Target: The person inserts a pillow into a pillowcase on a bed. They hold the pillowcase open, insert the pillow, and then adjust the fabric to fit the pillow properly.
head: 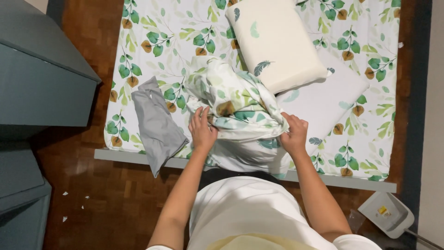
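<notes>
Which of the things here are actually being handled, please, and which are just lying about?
In hand: left hand and right hand grip the bunched leaf-print cover.

Lying about: bare pillow, grey cloth, flat white pillow, bed sheet, white bin.

One bed [138, 155] carries two pillows: a cream pillow [275, 44] and a white pillow [330, 99]. There is one bunched leaf-print pillowcase [236, 102], one grey garment [157, 125], and two hands, left hand [202, 130] and right hand [294, 135].

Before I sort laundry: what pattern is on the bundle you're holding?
The bundled fabric is white with green and brown leaf sprigs, seen in the head view.
</notes>
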